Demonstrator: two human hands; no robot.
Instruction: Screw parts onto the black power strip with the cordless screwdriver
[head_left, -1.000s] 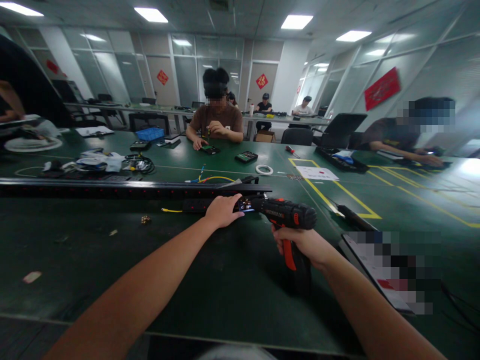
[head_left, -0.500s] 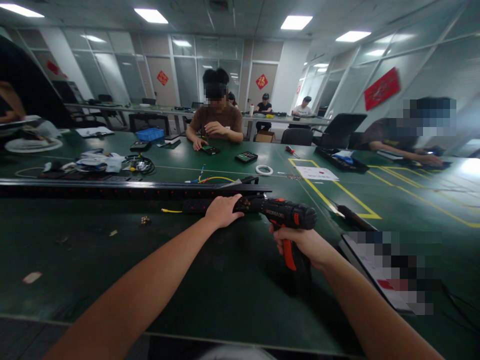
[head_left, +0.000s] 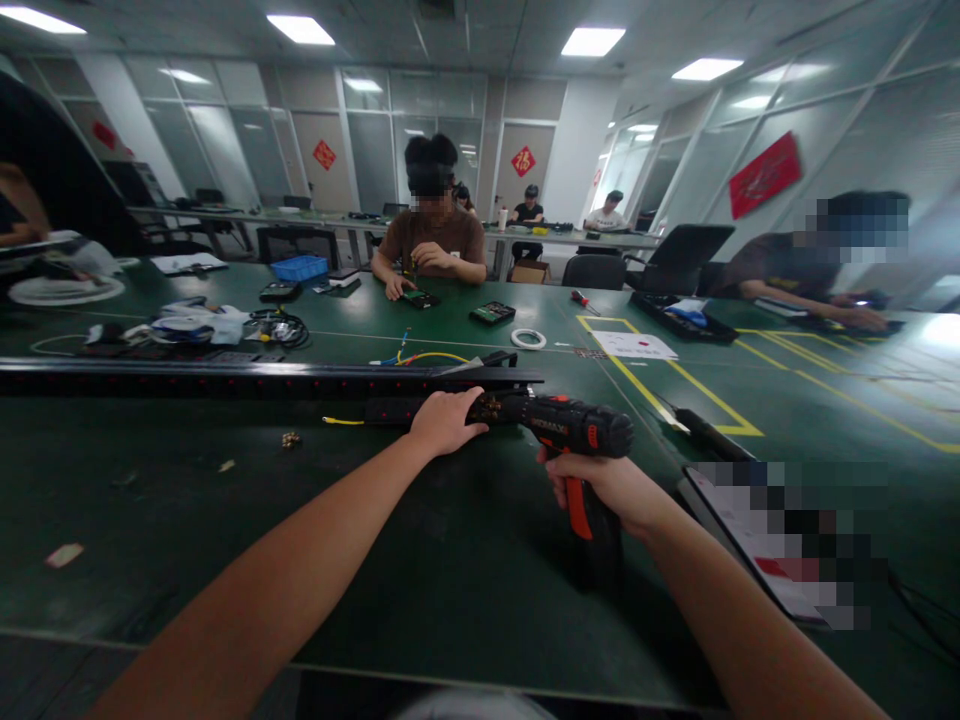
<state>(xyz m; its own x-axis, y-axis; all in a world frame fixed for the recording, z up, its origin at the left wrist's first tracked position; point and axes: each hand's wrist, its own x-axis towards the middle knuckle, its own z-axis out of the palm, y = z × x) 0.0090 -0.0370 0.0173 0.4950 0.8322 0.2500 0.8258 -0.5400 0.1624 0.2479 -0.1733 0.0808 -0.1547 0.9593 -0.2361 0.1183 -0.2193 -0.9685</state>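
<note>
My right hand (head_left: 604, 487) is wrapped round the grip of a black and orange cordless drill (head_left: 577, 428), its nose pointing left. The drill's nose end meets a short black strip with red dots (head_left: 391, 409), beside a cluster of small brass-coloured screws (head_left: 491, 407). My left hand (head_left: 446, 421) is closed over that strip, thumb towards the screws; some fingers are hidden behind it. Just behind lies a long black rail (head_left: 225, 378) with red dots. A yellow wire (head_left: 343, 421) sticks out at the strip's left end. More brass-coloured screws (head_left: 291, 440) lie in a small pile on the table.
The green table (head_left: 420, 580) also bears a white ring of tape or cable (head_left: 528, 340), bundled cables (head_left: 279, 328), a black soldering-iron-like tool (head_left: 709, 433) and a clipboard-like board (head_left: 739, 540). Opposite, a person (head_left: 431, 235) works on a small board; another person (head_left: 795, 265) sits at right.
</note>
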